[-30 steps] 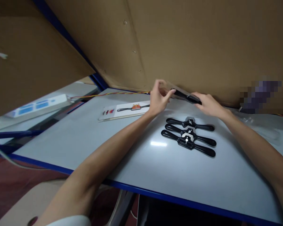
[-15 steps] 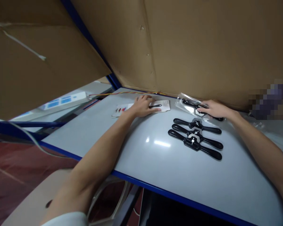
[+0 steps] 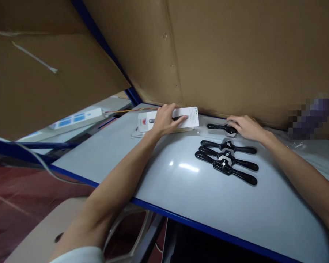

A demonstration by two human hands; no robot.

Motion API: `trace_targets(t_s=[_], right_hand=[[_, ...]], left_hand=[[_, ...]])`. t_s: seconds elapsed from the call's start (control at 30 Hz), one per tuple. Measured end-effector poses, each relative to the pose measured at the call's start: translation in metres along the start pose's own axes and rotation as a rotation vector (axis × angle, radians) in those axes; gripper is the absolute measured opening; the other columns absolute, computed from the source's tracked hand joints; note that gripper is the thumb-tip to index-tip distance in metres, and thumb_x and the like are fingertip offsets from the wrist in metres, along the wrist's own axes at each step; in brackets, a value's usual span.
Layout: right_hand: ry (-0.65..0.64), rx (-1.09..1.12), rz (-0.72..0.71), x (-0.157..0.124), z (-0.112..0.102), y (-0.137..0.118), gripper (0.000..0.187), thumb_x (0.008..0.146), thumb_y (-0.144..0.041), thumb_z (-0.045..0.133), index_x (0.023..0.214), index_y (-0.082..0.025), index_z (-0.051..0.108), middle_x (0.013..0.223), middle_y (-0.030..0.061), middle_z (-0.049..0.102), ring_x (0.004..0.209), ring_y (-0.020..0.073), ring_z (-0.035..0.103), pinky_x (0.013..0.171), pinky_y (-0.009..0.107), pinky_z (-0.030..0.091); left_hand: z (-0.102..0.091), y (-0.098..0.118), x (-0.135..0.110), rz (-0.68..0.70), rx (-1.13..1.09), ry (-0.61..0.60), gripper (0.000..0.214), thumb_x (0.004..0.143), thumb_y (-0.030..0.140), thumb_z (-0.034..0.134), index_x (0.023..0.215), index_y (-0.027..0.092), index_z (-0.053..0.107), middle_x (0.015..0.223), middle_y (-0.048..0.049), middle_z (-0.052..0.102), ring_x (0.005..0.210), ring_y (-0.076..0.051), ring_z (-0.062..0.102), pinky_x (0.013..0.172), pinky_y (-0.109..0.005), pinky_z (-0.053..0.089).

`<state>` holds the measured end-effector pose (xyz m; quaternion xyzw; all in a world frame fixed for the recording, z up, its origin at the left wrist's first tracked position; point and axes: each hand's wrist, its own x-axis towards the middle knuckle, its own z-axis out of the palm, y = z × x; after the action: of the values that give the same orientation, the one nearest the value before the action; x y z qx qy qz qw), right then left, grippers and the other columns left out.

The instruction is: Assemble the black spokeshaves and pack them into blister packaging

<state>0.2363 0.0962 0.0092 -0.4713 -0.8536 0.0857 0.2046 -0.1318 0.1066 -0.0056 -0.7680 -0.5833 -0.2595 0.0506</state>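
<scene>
Printed card [image 3: 192, 115] is gripped by the left hand [image 3: 164, 121], thumb laid over its face, and is tilted up off the flat pack [image 3: 182, 130] below. Half a second ago that hand was only laid on the cards. Black-handled tool [image 3: 217, 126] is covered at its far end by curled fingers of the right hand [image 3: 246, 128]; firm grip or light rest, cannot tell. Tool is turned more level than before, at the back of the table [image 3: 164, 186], near the board wall [image 3: 230, 62]. Row of three similar tools [image 3: 243, 164] is left unmoved just in front. Judged: card is now separated from pack, tool is kept within reach, pairing of the two not yet done. Clear plastic [image 3: 315, 155] is seen at right.
</scene>
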Motion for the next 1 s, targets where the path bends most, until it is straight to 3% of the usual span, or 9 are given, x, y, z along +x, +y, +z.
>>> trace_targets(t_s=[0.17, 0.43, 0.67, 1.0], right_hand=[[0.005, -0.088, -0.024, 0.001, 0.006, -0.009, 0.038, 0.109, -0.039, 0.044, 0.127, -0.03, 0.076, 0.128, 0.0049, 0.079, 0.113, 0.0306, 0.074, 0.09, 0.04, 0.053], [0.007, -0.11, 0.076, -0.002, 0.001, -0.004, 0.043, 0.108, -0.041, 0.039, 0.128, -0.029, 0.076, 0.131, 0.0047, 0.078, 0.12, 0.0322, 0.072, 0.094, 0.042, 0.052], [0.009, -0.107, 0.092, -0.001, 0.002, -0.006, 0.042, 0.107, -0.042, 0.039, 0.121, -0.025, 0.074, 0.12, 0.0092, 0.081, 0.111, 0.0341, 0.074, 0.089, 0.042, 0.049], [0.013, -0.071, 0.065, 0.0, 0.003, 0.003, 0.04, 0.105, -0.043, 0.041, 0.122, -0.026, 0.074, 0.121, 0.0088, 0.08, 0.11, 0.0341, 0.074, 0.089, 0.042, 0.049]], left_hand=[[0.01, 0.013, -0.002, 0.106, 0.015, -0.063, 0.057, 0.093, 0.07, 0.057, 0.118, 0.02, 0.067, 0.121, -0.0143, 0.073, 0.115, -0.036, 0.06, 0.105, -0.049, 0.042], [0.015, 0.015, -0.002, 0.172, 0.03, -0.093, 0.063, 0.092, 0.073, 0.055, 0.117, 0.018, 0.071, 0.118, -0.0157, 0.074, 0.115, -0.037, 0.061, 0.107, -0.05, 0.04], [0.012, 0.015, 0.001, 0.122, -0.011, -0.2, 0.068, 0.092, 0.074, 0.051, 0.118, 0.015, 0.074, 0.11, -0.0165, 0.077, 0.107, -0.036, 0.068, 0.097, -0.047, 0.046], [0.003, 0.017, 0.001, 0.084, 0.017, -0.21, 0.067, 0.09, 0.073, 0.055, 0.117, 0.015, 0.075, 0.109, -0.0168, 0.078, 0.107, -0.038, 0.069, 0.095, -0.048, 0.047]])
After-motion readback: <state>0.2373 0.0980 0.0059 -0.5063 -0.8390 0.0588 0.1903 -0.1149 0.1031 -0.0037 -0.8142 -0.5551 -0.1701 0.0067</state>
